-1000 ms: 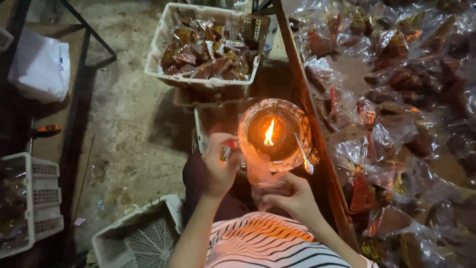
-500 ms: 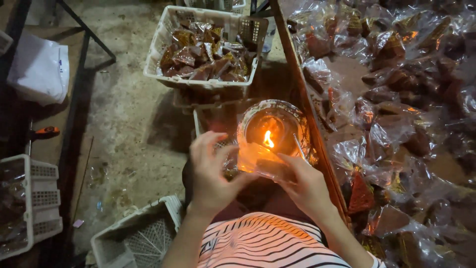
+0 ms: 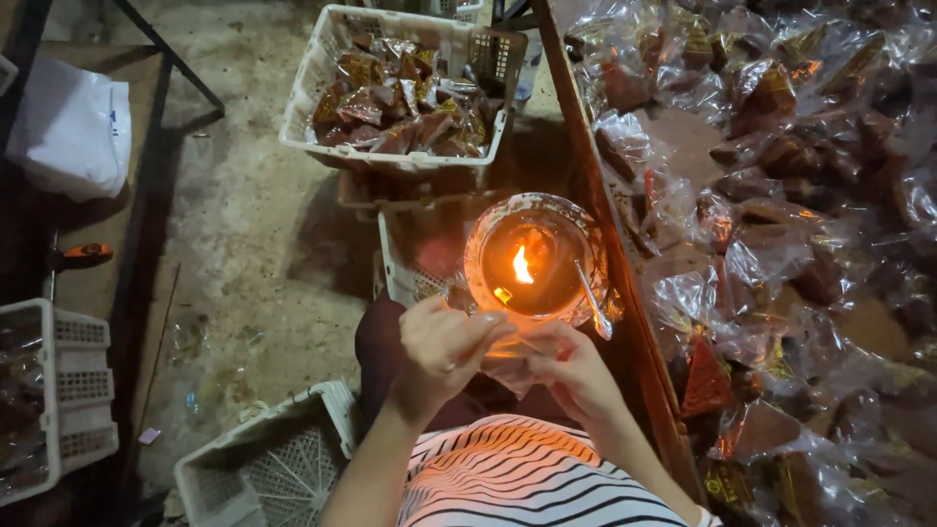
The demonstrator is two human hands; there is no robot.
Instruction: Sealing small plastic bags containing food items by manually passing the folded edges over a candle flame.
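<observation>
The person wears a top (image 3: 532, 478) striped in black and white, with an orange band across the chest. Both arms are bare to the wrists. A thin ring sits on a finger of the left hand (image 3: 441, 342).

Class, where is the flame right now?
In the head view, the flame burns inside the glass bowl, centre frame, just beyond both hands, left and right, beside the packet-covered table.

Orange flame (image 3: 523, 265), white crate (image 3: 322, 73) of brown clear-wrapped packets (image 3: 400, 102), black-and-white striped shirt (image 3: 527, 478).
</observation>
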